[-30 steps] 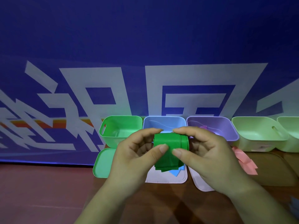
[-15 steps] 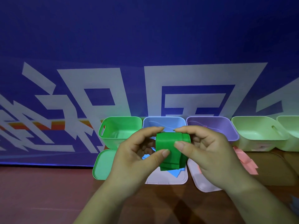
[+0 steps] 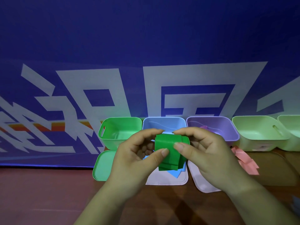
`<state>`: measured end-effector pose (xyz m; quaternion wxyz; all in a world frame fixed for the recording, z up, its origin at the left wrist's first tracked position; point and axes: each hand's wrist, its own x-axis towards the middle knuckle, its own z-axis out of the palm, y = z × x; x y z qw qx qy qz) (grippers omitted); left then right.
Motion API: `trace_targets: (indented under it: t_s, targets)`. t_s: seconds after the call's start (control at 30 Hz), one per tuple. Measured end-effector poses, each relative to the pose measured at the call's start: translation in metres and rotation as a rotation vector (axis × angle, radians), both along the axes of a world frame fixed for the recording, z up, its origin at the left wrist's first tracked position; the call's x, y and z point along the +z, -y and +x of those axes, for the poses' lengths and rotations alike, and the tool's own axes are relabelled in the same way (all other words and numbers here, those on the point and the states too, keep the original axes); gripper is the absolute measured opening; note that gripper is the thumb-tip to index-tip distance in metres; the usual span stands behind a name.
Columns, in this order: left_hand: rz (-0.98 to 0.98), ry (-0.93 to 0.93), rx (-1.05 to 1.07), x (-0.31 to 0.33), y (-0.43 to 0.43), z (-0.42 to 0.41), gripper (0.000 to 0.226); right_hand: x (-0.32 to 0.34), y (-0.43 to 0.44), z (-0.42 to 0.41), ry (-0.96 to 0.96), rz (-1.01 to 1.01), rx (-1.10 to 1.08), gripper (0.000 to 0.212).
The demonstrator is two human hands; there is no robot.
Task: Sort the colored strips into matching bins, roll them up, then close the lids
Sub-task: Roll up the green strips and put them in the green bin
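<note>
Two-handed hold on the green strip roll: pinched between thumb and forefinger of the left hand at its left edge and likewise of the right hand at its right edge, with the fingers of both curled round it and nothing else held. Kept in the air midway between the hands, with the coil's long axis running left to right and a loose tail hanging below the thumbs, over the blue strips and the white lid underneath. Judged as mid-roll, winding not yet finished. Matching green bin beyond and to the left of the left hand, open, with its green lid just left of that wrist; nearer the left hand, then, for the drop. Blue bin straight past the fingertips, purple bin past the right hand: neither wanted. Likely best to wind in the tail, keep it pinched against springing open, then carry left and away
</note>
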<state>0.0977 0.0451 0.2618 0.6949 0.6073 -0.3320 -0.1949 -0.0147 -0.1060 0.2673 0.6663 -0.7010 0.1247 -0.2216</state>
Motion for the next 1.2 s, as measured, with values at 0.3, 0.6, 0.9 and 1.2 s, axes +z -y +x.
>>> trace_targets:
  t_s: [0.3,0.6,0.9,1.2]
  targets:
    - [-0.068,-0.124,0.003,0.0004,0.0045,-0.0023,0.035,-0.0035,-0.0023,-0.0015,0.035,-0.075,0.003,0.041]
    - [-0.044,-0.082,-0.034,-0.0006,0.0037,0.0004,0.042,-0.0057,-0.0005,-0.0001,0.034,-0.043,-0.007,0.038]
    - [0.002,0.115,-0.030,-0.0010,0.0002,0.0016,0.044,-0.0042,0.0036,0.0021,0.030,0.024,-0.031,0.027]
    - [-0.025,0.079,0.024,-0.0089,0.0026,0.0042,0.036,-0.0019,0.0003,0.0049,0.002,0.030,-0.031,0.027]
